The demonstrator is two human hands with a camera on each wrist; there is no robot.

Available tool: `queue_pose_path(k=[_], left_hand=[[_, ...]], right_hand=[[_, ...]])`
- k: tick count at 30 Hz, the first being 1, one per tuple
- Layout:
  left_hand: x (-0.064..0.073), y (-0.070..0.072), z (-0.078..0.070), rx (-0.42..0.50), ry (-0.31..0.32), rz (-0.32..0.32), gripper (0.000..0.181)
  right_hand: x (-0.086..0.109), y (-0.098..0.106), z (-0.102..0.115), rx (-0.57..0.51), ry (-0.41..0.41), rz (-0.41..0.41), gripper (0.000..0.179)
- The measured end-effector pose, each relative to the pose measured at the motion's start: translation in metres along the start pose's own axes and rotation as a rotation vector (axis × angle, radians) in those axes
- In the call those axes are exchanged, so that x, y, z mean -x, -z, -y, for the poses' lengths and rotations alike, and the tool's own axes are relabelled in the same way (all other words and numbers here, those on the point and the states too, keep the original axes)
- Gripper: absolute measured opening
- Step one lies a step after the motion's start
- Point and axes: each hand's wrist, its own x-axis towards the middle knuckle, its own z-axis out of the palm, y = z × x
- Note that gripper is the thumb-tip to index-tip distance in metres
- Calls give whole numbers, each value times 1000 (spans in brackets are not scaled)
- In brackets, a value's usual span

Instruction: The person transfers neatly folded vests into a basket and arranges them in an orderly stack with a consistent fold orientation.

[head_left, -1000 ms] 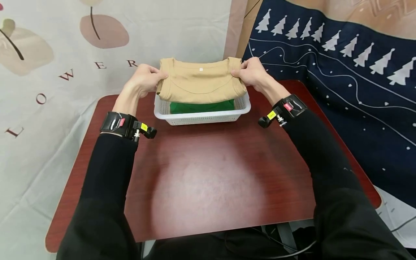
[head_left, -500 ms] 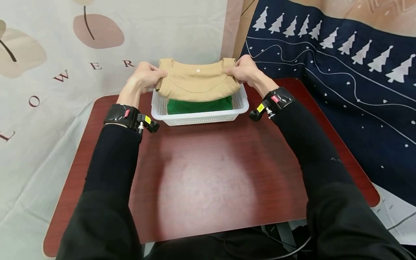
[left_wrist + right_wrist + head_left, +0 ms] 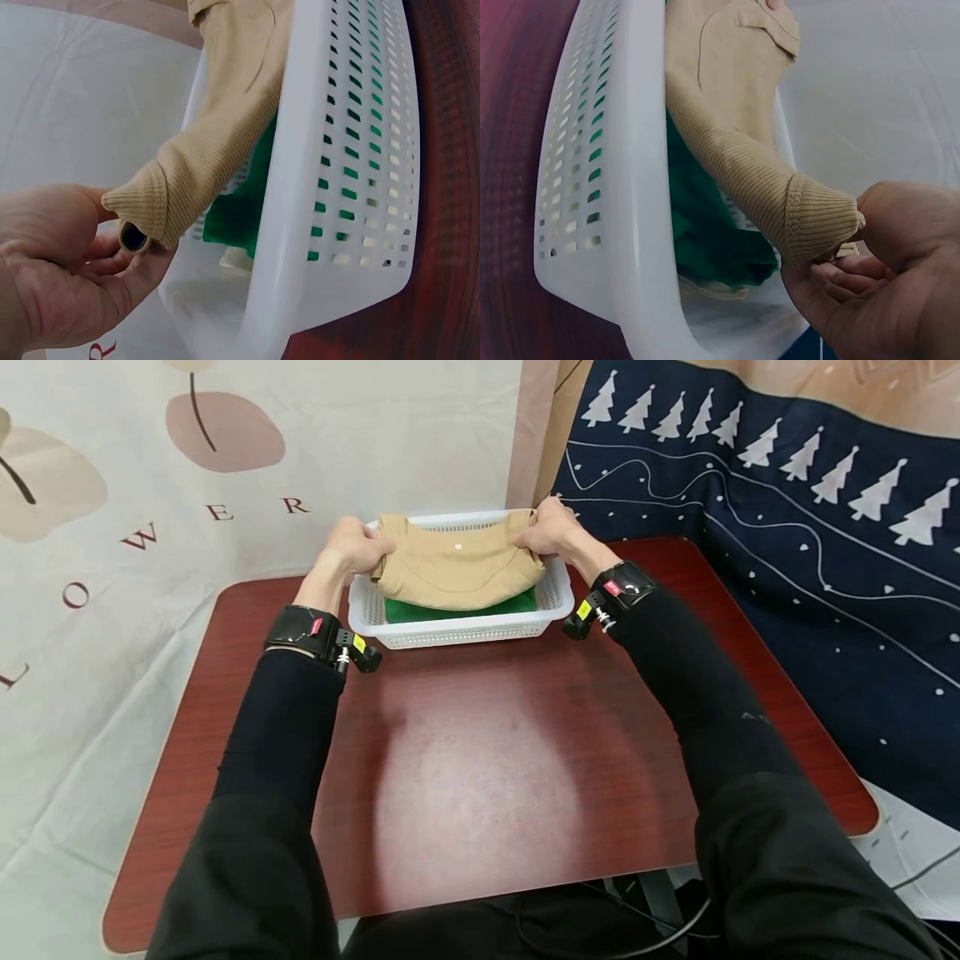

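Observation:
A folded tan shirt with a ribbed hem spans the white plastic basket, held at both ends over a green folded cloth inside. My left hand pinches its left end between thumb and fingers; the left wrist view shows the hand under the rolled edge. At the opposite end my right hand pinches the shirt, and in the right wrist view the thumb and fingers of this hand close on the ribbed corner. Beneath the green cloth a cream-coloured edge shows.
The basket stands near the back of a dark red wooden table. Behind it hangs a white printed curtain, and to the right a navy cloth with white trees. A cable runs below the table's front edge.
Both hands have lowered the tan shirt from above the basket's back rim down into it, uncovering that rim. The left hand has shifted slightly right, the right hand slightly left.

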Motion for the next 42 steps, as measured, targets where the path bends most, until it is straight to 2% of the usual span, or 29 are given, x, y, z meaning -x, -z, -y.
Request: queue_pose_path(k=[2,5,7,9,12,14,16,19,20,21,23,25,27,28,32,34,35,37,40,42], left_hand=[[0,-3,-1,-48,-12,-18,42],[-9,-10,4,-92,-35,-51,46],[-23,-17,12,-119,-46,-67,47],[-50,-24,25,-166,-52,-83,48],[-61,-32,30,-218,-69,-95,43],[-55,-35,27,-253,-74,-92,34],[-30,-36,14,-279,-78,-74,34],[-12,-37,4,-326,-72,-56,42],[-7,-37,2,-341,-70,-49,42],[-4,-38,1,-352,-67,-42,40],[-2,-39,1,-365,-60,-34,37],[-5,-40,4,-384,-60,-23,34],[-12,-41,7,-397,-57,-6,31],[-23,-42,12,-408,-64,-7,28],[-37,-42,20,-411,-69,32,33],[-46,-42,25,-415,-85,47,33],[-44,-42,25,-417,-90,61,34],[-62,-44,34,-446,-114,53,27],[-77,-46,43,-463,-156,45,27],[-84,-46,46,-475,-191,37,35]], right_hand=[[1,-2,1,46,8,-12,45],[3,-6,2,94,19,-9,36],[2,-10,2,121,25,-7,29],[1,-14,2,142,33,-1,23],[0,-18,3,181,57,-2,21],[-1,-21,4,224,77,4,24],[-3,-23,5,256,83,15,28],[-15,-29,3,294,75,39,32],[-23,-32,1,311,81,38,33],[-46,-37,-9,309,91,48,33],[-71,-46,-18,407,146,47,30],[-88,-54,-25,523,216,45,27],[-101,-58,-31,559,248,53,23],[-93,-59,-28,599,260,32,20],[-104,-63,-36,562,234,16,24],[-97,-62,-35,579,248,0,22],[-94,-61,-34,578,258,-1,20],[-72,-56,-27,560,267,-8,19],[-39,-51,-16,506,250,-29,18],[-16,-47,-8,489,235,-38,24]])
